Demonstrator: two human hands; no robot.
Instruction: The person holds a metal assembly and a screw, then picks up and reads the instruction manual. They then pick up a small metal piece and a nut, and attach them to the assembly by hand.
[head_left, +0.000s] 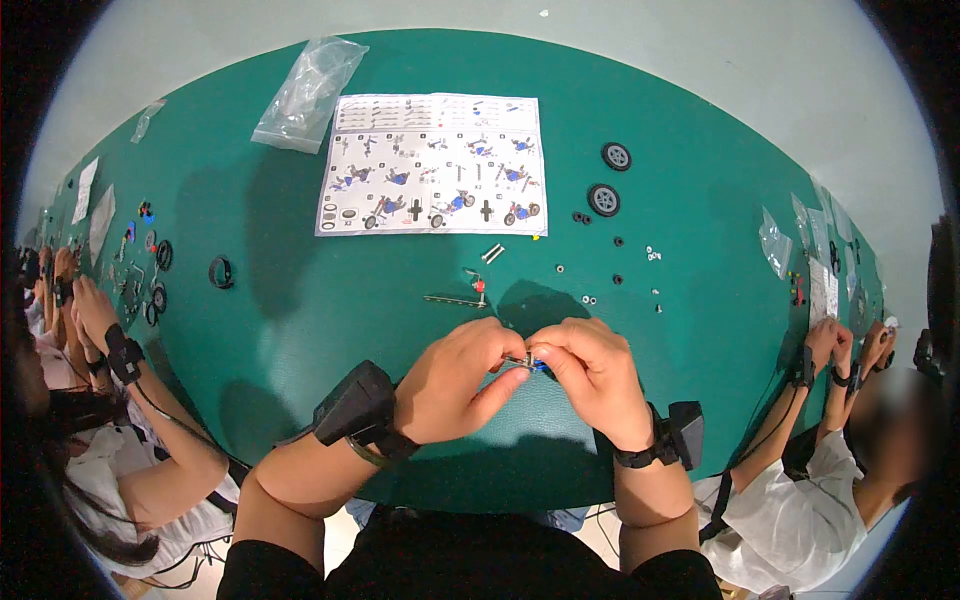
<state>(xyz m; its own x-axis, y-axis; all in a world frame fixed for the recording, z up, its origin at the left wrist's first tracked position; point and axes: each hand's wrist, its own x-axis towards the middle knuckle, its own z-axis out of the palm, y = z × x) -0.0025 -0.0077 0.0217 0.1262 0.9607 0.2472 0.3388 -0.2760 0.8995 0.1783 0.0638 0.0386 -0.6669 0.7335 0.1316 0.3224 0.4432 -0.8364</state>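
Observation:
Both hands meet over the near part of the green table. My left hand [467, 378] is closed, thumb and forefinger pinching one end of a small metal-and-blue model piece [538, 365]. From the other side my right hand [590, 372] pinches the same piece, its fingers covering much of it. Just beyond my left hand lies a thin perforated metal strip [455, 300] with a red part [480, 286] at its end. Two silver screws [493, 253] lie side by side farther out. The exact shape of the held piece is hidden by my fingers.
A printed instruction sheet [432, 165] lies beyond my hands, beside a clear plastic bag [310, 95]. Two black wheels [603, 200] and several small nuts [653, 254] are on the right. Co-workers sit at both sides; a black ring [221, 272] lies on the left.

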